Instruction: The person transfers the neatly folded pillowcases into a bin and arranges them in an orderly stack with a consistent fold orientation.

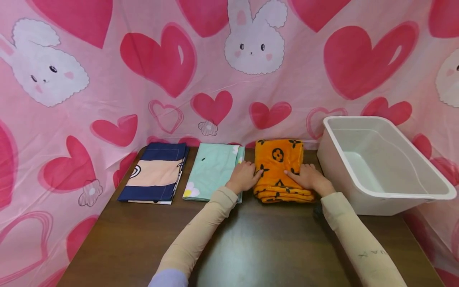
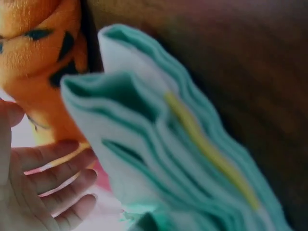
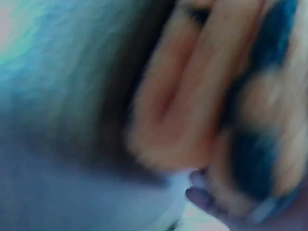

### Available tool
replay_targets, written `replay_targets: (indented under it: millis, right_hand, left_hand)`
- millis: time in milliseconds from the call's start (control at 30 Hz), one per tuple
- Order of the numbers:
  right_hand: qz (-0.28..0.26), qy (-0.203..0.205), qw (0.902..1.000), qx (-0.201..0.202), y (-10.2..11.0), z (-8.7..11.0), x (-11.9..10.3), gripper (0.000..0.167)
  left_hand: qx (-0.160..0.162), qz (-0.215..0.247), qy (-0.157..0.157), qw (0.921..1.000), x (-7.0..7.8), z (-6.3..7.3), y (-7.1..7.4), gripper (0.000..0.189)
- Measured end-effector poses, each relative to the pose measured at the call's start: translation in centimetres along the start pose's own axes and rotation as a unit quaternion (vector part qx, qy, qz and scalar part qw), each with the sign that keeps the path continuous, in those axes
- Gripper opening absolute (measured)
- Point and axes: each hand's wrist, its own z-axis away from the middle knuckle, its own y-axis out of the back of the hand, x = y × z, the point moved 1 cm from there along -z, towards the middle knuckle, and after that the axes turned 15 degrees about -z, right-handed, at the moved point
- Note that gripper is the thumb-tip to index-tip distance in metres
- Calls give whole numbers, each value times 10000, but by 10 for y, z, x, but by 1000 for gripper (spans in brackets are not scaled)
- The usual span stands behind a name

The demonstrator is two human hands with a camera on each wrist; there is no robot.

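A folded orange plush blanket [image 1: 279, 155] with dark motifs lies on the table between both hands. My left hand [image 1: 244, 176] is at its left side, thumb at the blanket's edge; in the left wrist view its fingers [image 2: 62, 180] are spread and nearly straight. Over the right edge, my right hand [image 1: 309, 176] holds the blanket, thumb on top. Blurred fingertips [image 3: 198, 190] show past the folds in the right wrist view; the rest of them are hidden. A folded mint-green cloth [image 1: 211, 169] with flower prints lies just under and beside the left hand.
A folded navy and peach cloth [image 1: 154, 172] lies at the far left of the brown table [image 1: 251, 247]. At the right stands a deep white plastic tub [image 1: 340, 187], close beside the right hand. Pink fabric [image 1: 215, 56] with hearts and rabbits hangs around the table.
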Motion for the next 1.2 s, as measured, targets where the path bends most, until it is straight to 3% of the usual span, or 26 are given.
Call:
replay_targets:
  millis: [200,500,700,800,967,1200]
  right_hand:
    - [-316,516,9980,168,-8,-1,4,78]
    - [685,-231,9949,699,-10,8,-7,93]
    - [1061,-261,9916,697,-19,10,-12,90]
    - [1110,-192,9904,803,-24,9,-13,90]
    - [1014,-168,9919,750,-27,3,-12,92]
    - [1026,-141,9932,526,-21,5,-9,91]
  left_hand:
    - [-197,-188,634,9976,7,-1,3,58]
    - [-425,-226,903,9948,6,-9,-5,65]
    - [-1050,-211,1086,9883,14,-10,-13,67]
    - [-1117,-296,1186,9862,17,-8,-13,66]
    - [-1073,-439,1156,9865,15,-5,-11,65]
    - [-1338,-498,892,9857,18,-6,-13,79]
